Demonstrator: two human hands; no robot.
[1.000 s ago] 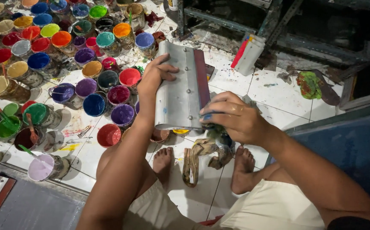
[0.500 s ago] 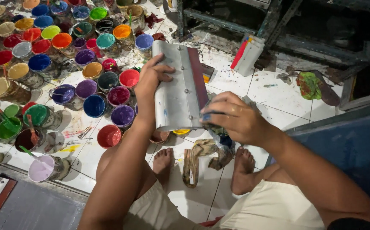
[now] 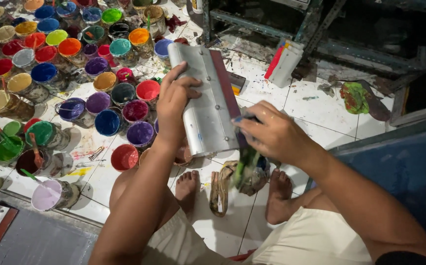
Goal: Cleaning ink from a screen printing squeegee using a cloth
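I sit over a tiled floor with my bare feet [image 3: 277,195] in view. My left hand [image 3: 174,102] grips the left edge of a metal squeegee [image 3: 204,102] with a dark red rubber blade along its right side, held flat and tilted away from me. My right hand [image 3: 271,132] is closed around a paint-stained tool [image 3: 245,164] with a blue tip, pressed against the squeegee's blade near its lower right end. The tool's lower part hangs blurred below the hand.
Several open pots of coloured paint [image 3: 107,122] crowd the floor at left. A lilac pot with a green stick [image 3: 46,194] stands near a framed screen [image 3: 36,238]. A white bottle [image 3: 286,64] and a paint-smeared rag [image 3: 354,97] lie at the back right. A blue surface [image 3: 409,167] borders the right.
The squeegee and both hands have stayed almost in place. My right hand has shifted slightly along the blade edge, and the tool under it now shows motion blur.
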